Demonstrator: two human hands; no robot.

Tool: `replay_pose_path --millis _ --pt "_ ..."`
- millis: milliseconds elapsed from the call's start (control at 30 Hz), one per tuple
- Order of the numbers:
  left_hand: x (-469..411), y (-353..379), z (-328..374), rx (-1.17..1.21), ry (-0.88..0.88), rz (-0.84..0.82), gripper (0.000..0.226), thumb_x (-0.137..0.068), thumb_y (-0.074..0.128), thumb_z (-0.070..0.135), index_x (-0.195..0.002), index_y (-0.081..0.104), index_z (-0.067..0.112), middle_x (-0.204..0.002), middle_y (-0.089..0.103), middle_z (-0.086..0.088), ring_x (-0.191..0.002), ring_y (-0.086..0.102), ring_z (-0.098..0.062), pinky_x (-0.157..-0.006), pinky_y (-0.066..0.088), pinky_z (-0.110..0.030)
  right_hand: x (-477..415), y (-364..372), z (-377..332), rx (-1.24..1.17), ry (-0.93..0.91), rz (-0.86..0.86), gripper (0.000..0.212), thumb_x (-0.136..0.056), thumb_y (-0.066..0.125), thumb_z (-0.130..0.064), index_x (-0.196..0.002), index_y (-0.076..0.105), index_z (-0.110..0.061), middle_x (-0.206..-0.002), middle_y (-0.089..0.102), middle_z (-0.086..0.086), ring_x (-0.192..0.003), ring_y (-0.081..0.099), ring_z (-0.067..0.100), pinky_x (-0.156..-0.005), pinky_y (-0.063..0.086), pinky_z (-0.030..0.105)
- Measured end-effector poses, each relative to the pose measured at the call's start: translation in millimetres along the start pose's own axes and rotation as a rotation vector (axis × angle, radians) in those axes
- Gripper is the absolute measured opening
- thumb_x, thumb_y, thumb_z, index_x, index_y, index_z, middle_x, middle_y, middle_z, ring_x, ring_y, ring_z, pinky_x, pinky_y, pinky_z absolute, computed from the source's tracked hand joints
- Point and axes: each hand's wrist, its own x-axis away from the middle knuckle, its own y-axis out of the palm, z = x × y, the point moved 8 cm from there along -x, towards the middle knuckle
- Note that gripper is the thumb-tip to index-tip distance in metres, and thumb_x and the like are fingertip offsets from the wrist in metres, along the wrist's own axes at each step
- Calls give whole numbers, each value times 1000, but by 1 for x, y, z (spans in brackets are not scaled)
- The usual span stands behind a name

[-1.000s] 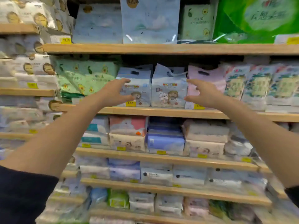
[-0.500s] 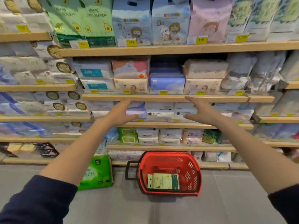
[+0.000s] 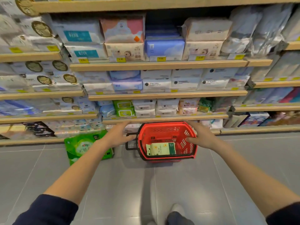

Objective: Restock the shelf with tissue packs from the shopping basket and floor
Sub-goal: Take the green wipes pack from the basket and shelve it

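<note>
A red shopping basket (image 3: 164,129) stands on the grey floor in front of the shelves. Inside it lies one pale yellow and green tissue pack (image 3: 160,148). A large green tissue pack (image 3: 82,146) leans on the floor to the basket's left. My left hand (image 3: 119,135) hovers open just left of the basket, above its black handle (image 3: 129,142). My right hand (image 3: 201,135) is open over the basket's right rim, fingers spread. Neither hand holds anything.
Wooden shelves (image 3: 162,95) full of tissue packs fill the wall behind the basket, with yellow price tags along their edges. Grey tiled floor (image 3: 48,172) spreads toward me. My foot (image 3: 177,215) shows at the bottom edge.
The view has dropped from the upper shelves to the floor. Both hands have come down from the shelf packs to either side of the red basket.
</note>
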Motion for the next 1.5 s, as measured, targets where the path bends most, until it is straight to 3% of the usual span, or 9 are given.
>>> replay_pose_path --millis 233,367,567,767,933,1067,1233,1433,1500 --pt "-19 32 -7 34 -14 -87 76 -79 70 35 -141 34 11 -145 41 -10 -132 39 -25 -107 32 -35 -3 32 27 -20 82 -66 79 -79 68 -21 -144 23 -13 -141 41 14 -129 37 27 -104 31 33" --pt "-41 47 0 35 30 -110 68 -79 71 25 -137 40 11 -142 45 -8 -130 41 -22 -98 27 -19 -16 38 45 -25 105 -83 78 -78 68 -21 -143 25 -13 -142 41 14 -129 38 27 -104 31 33" --pt "-90 78 -6 24 -28 -197 81 -73 72 42 -141 36 14 -143 43 -6 -133 38 -24 -109 31 -36 -53 44 82 -50 180 -151 79 -78 69 -23 -143 24 -16 -142 39 13 -128 39 27 -104 33 34" --pt "-147 124 -25 71 -144 -254 89 -64 64 58 -139 38 18 -138 49 -5 -127 45 -22 -103 38 -41 -111 53 118 -60 159 -274 74 -82 65 -22 -143 23 -18 -140 38 12 -125 43 27 -103 36 35" --pt "-189 181 -52 243 -236 -246 71 -73 75 25 -135 42 15 -127 54 1 -119 51 -19 -102 39 -32 -165 84 157 -19 131 -368 74 -81 65 -19 -142 23 -21 -140 39 11 -124 44 26 -102 41 36" --pt "-215 240 -88 328 -306 -266 67 -77 72 12 -135 41 10 -125 51 1 -111 48 -9 -84 35 -2 -209 125 188 3 89 -383 75 -80 66 -18 -142 25 -21 -140 41 9 -126 42 25 -101 36 31" --pt "-258 331 -149 361 -373 -320 85 -64 73 43 -138 37 21 -137 48 -4 -124 48 -19 -104 40 -37 -273 214 239 -12 95 -411 80 -75 70 -19 -142 26 -19 -138 42 9 -124 43 24 -100 36 30" --pt "-305 440 -214 404 -442 -405 89 -65 72 52 -141 32 28 -141 42 1 -130 41 -19 -107 37 -39 -345 330 288 29 26 -456 84 -71 73 -20 -142 27 -21 -141 36 12 -126 42 30 -102 39 37" --pt "-314 470 -232 472 -509 -409 89 -68 74 47 -142 30 25 -140 41 2 -129 40 -16 -107 34 -31 -369 364 298 82 -33 -495 84 -72 72 -19 -142 27 -22 -144 32 13 -130 37 31 -105 36 39"
